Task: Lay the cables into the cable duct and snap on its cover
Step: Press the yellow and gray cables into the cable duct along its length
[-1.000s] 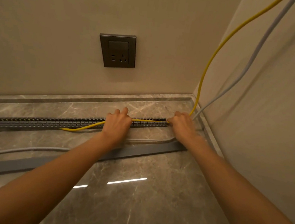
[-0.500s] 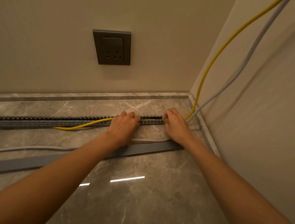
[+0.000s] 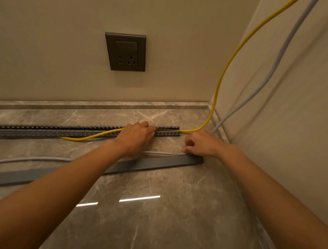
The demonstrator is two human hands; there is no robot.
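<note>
A slotted grey cable duct [image 3: 36, 129] lies on the marble floor along the back wall. A yellow cable [image 3: 231, 58] drops down the corner, runs into the duct's right end, then bulges out of it at the left [image 3: 88, 137]. My left hand [image 3: 136, 136] presses on the duct and the yellow cable near its right end. My right hand [image 3: 202, 144] is nearer me, fingers pinched on a grey cable [image 3: 32, 159] that lies on the floor in front of the duct. The flat grey cover [image 3: 144, 164] lies beside that cable, nearer me.
A dark wall socket [image 3: 125, 52] sits on the back wall above the duct. The right wall [image 3: 302, 119] meets the back wall in a corner close to my right hand. A marble skirting [image 3: 100, 104] runs along the back wall.
My right hand has left the duct's right end and moved toward me onto the grey cable. My left hand has slid right along the duct.
</note>
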